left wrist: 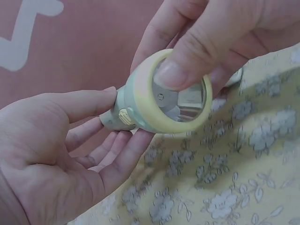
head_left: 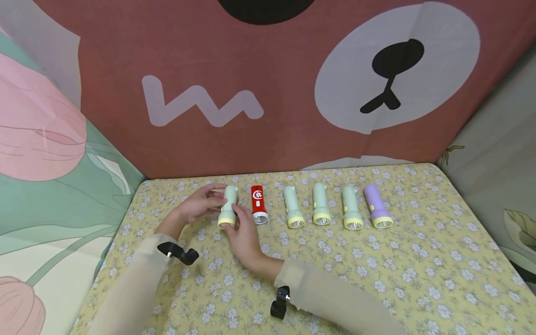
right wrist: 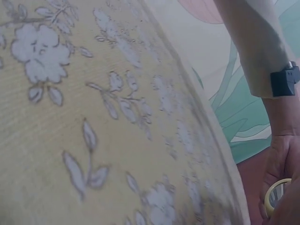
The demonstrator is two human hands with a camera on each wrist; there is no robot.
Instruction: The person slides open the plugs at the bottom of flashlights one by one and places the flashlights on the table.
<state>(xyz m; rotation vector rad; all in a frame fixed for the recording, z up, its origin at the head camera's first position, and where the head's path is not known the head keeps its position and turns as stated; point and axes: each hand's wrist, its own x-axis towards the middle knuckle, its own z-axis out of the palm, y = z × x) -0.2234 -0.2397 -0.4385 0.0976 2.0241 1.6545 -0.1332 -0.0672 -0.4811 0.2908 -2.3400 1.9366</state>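
Both hands hold a pale green flashlight (head_left: 228, 205) at the left of the row. Its yellow-rimmed head points toward the person. My left hand (head_left: 200, 204) grips the body from the left, thumb on one side and fingers below, beside the yellow switch in the left wrist view. From the other side my right hand (head_left: 246, 235) pinches the head, its thumb (left wrist: 173, 75) lying across the rim and over part of the lens. Only part of the yellow rim (right wrist: 268, 199) shows in the right wrist view, at the lower right corner.
A red flashlight (head_left: 258, 204) with a white head lies just right of the hands. Farther right lie three green flashlights (head_left: 320, 202) and a purple one (head_left: 377, 204). A flowered cloth (head_left: 335, 279) covers the table, with a bear-print curtain (head_left: 201, 149) behind it.
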